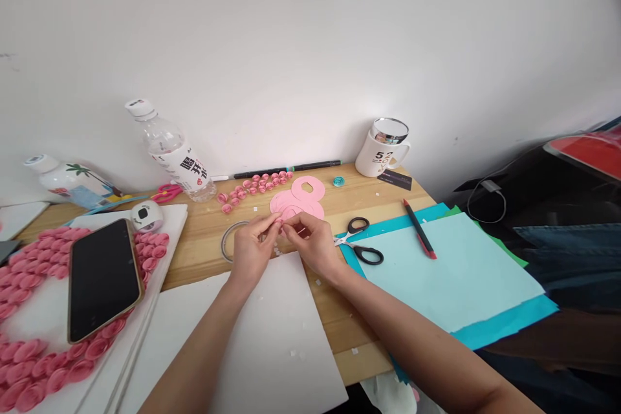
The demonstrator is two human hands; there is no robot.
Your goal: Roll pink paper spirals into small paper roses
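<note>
Both my hands meet over the middle of the wooden desk [349,197]. My left hand [252,247] and my right hand [313,242] pinch a small pink paper piece [284,223] between their fingertips, and both are closed on it. Just behind them lie flat pink paper spiral discs [303,197]. A row of small rolled pink paper roses [252,187] lies further back. A clear tape ring [228,239] sits by my left hand. A white sheet [272,336] lies under my forearms.
Black-handled scissors [361,242] and a red-black pen [420,229] lie on light blue paper [456,272] at right. A phone [101,278] rests on a white board ringed with pink roses [33,362]. Two bottles [169,152], a white mug [383,149], a black marker [286,169] stand at the back.
</note>
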